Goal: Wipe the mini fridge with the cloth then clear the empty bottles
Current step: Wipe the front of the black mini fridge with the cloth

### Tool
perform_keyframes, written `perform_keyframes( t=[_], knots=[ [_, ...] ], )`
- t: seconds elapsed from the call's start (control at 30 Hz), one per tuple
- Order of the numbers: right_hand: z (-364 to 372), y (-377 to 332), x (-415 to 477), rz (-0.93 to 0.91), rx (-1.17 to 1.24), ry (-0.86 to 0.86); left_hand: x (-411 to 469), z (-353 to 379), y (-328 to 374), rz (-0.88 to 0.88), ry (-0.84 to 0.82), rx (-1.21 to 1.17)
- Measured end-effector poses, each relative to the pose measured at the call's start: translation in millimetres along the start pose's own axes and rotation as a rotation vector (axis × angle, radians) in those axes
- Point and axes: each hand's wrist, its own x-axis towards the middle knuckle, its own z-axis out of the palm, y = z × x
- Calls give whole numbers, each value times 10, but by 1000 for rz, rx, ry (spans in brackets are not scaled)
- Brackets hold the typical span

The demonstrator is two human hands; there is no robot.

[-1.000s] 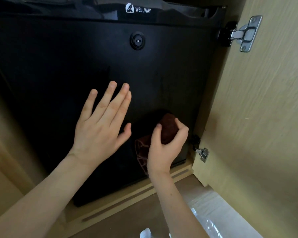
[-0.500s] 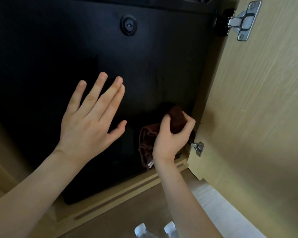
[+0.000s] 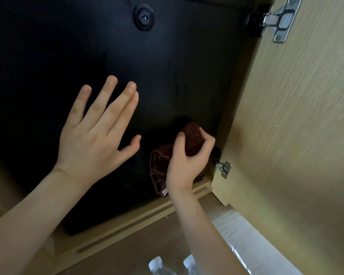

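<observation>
The mini fridge [image 3: 167, 66] sits shut with the cabinet door [image 3: 296, 116] swung wide on your right, so its black front is open to you; your left hand [image 3: 95, 139] spreads flat on it, grip apart, likely bracing. Your right hand [image 3: 185, 163] has its grip clamped on the bunched brown cloth [image 3: 193, 135] at the lower right corner, pressed on to wipe, and the bottles [image 3: 157, 264] wait below

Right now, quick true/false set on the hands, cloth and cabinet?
1. The right hand grips the brown cloth at the lower right corner of the mini fridge. True.
2. The left hand is a fist. False: its fingers are straight, spread over the fridge front.
3. The cabinet door is closed. False: it stands open on the right.
4. Two bottle tops show at the bottom edge. True.
</observation>
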Motion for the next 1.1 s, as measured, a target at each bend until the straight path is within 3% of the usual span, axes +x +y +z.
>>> perform_keyframes(
  t=[0.1, 0.23, 0.3, 0.63, 0.7, 0.8, 0.87, 0.93, 1.1],
  knots=[
    [-79, 103, -15, 57, -25, 14, 5, 6, 7, -5, 22, -5],
    [-319, 412, -153, 365, -62, 257, 11, -27, 9, -11, 4, -8],
    [-301, 373, -146, 402, -52, 289, 22, -40, 15, -14, 0, -15],
    [291, -455, 151, -306, -82, -72, 23, -14, 19, -12, 7, -49],
    [266, -374, 149, -191, -30, 9, 11, -1, 19, -14, -2, -50],
    [183, -198, 170, 164, 91, 256, 3, -1, 30, -23, -24, -45],
    [143, -165, 160, 253, 102, 304, 12, -19, 41, -28, -43, -48],
    [162, -216, 85, 199, 53, 250, 25, -46, 42, -31, -61, -58],
    [402, -585, 11, -299, -132, -104, 28, -112, -21, -7, -94, -111]
  ],
)
